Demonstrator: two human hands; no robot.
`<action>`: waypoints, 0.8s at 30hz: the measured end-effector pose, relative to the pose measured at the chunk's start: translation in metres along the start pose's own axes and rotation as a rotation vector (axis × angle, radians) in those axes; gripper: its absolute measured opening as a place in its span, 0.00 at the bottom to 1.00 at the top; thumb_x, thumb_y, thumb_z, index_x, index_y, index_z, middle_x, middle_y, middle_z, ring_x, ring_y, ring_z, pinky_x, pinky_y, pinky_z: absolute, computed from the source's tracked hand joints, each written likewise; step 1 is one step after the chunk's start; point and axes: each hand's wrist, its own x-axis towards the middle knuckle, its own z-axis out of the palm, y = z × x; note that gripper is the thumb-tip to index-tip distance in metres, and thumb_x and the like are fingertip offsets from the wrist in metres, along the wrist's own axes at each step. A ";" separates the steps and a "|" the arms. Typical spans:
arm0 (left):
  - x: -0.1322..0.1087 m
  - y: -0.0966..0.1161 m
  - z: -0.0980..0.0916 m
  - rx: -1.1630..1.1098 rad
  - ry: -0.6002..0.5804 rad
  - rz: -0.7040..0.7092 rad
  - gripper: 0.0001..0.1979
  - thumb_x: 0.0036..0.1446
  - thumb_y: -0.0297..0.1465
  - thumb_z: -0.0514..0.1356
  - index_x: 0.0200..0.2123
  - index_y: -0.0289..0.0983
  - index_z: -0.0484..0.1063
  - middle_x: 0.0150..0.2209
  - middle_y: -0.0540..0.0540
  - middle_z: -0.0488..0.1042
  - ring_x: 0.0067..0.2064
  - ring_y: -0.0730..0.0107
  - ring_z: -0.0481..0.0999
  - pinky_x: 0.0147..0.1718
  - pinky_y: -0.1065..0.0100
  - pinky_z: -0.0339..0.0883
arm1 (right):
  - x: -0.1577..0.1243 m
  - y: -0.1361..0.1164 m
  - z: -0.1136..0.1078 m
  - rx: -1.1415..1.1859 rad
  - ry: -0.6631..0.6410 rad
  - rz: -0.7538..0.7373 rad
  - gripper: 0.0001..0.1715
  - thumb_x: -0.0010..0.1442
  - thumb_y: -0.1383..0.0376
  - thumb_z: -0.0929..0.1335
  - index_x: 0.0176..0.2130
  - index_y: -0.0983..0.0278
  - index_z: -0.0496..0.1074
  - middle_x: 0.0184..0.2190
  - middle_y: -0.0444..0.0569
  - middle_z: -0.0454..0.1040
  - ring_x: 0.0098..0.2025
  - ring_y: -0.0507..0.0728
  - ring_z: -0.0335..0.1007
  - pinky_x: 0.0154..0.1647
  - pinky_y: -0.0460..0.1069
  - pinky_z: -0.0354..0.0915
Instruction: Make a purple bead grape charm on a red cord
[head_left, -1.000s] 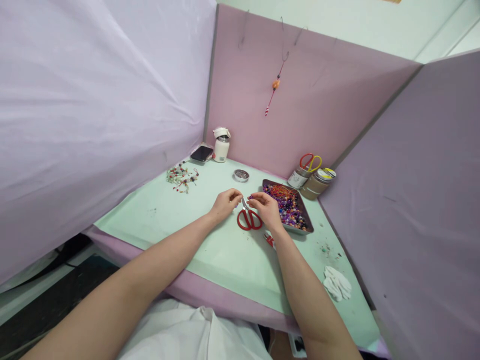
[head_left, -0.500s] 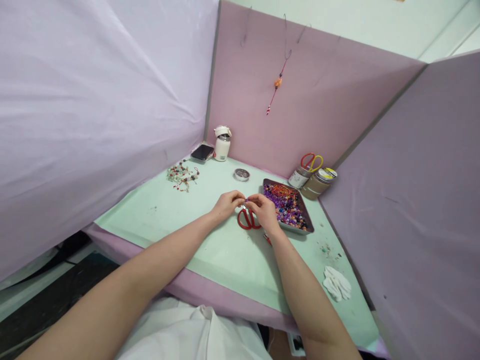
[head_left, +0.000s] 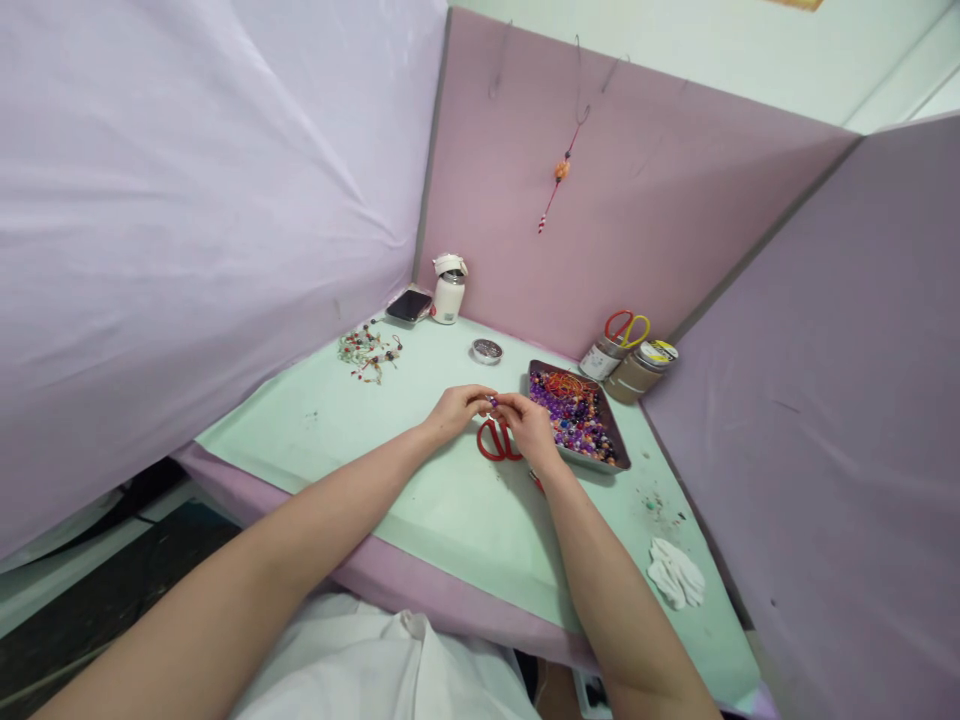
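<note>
Small, glossy purple beads (head_left: 493, 402), partly hidden, sit pinched in the nearly closed fingertips of your left hand (head_left: 456, 412) and right hand (head_left: 529, 425), just beyond the red-handled scissors (head_left: 505, 441) lying on the pale green tabletop (head_left: 450, 510).

**Soft pastels on three sides**

From where I stand, the pale green worktop (head_left: 450, 525) sits boxed in. A flat pink panel (head_left: 495, 200) rises behind its far edge; a lilac sheet (head_left: 187, 200), loosely creased, hangs along the left edge, and a greyer purple panel (head_left: 825, 400) lines the right. Mauve cloth (head_left: 236, 490) drops over the near edge. Above the pink, a pale wall (head_left: 712, 50) shows. The light is soft, brightest on the left, dimmer toward the right.
</note>
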 end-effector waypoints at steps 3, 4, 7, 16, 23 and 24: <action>0.000 0.000 0.001 0.016 0.007 0.000 0.14 0.51 0.29 0.57 0.41 0.36 0.75 0.37 0.46 0.79 0.37 0.68 0.75 0.40 0.67 0.68 | 0.000 0.000 0.001 -0.018 0.009 -0.008 0.10 0.56 0.60 0.64 0.35 0.59 0.74 0.29 0.46 0.78 0.32 0.57 0.74 0.37 0.52 0.69; 0.000 0.000 0.001 0.025 0.011 0.001 0.14 0.51 0.29 0.57 0.41 0.36 0.75 0.37 0.46 0.79 0.37 0.68 0.75 0.40 0.67 0.68 | -0.001 0.000 0.001 -0.027 0.013 -0.010 0.10 0.56 0.60 0.64 0.35 0.59 0.74 0.29 0.46 0.78 0.32 0.57 0.74 0.37 0.52 0.69; -0.001 0.004 0.001 0.060 0.011 0.014 0.11 0.51 0.29 0.58 0.38 0.37 0.76 0.37 0.46 0.79 0.38 0.67 0.75 0.40 0.67 0.67 | -0.001 0.000 0.002 -0.065 0.029 -0.012 0.10 0.57 0.60 0.64 0.33 0.59 0.73 0.27 0.46 0.77 0.30 0.56 0.73 0.35 0.51 0.68; -0.005 0.011 -0.003 0.167 0.070 0.110 0.12 0.46 0.24 0.57 0.36 0.36 0.75 0.39 0.44 0.75 0.45 0.64 0.71 0.49 0.63 0.63 | -0.003 -0.007 0.000 -0.193 0.086 -0.044 0.11 0.59 0.59 0.62 0.32 0.61 0.70 0.26 0.46 0.74 0.29 0.55 0.69 0.35 0.49 0.63; -0.003 0.008 -0.002 0.092 0.032 0.055 0.13 0.48 0.25 0.53 0.37 0.36 0.74 0.39 0.45 0.76 0.42 0.66 0.72 0.46 0.64 0.64 | -0.003 -0.008 0.001 -0.263 0.065 -0.070 0.11 0.58 0.61 0.61 0.31 0.61 0.71 0.25 0.46 0.73 0.29 0.55 0.67 0.34 0.48 0.61; -0.002 0.007 -0.001 0.067 0.016 0.038 0.13 0.50 0.26 0.53 0.37 0.36 0.74 0.38 0.46 0.77 0.40 0.67 0.73 0.43 0.65 0.65 | -0.003 -0.008 0.001 -0.268 0.064 -0.073 0.11 0.58 0.61 0.61 0.31 0.61 0.71 0.25 0.46 0.73 0.29 0.55 0.67 0.34 0.48 0.61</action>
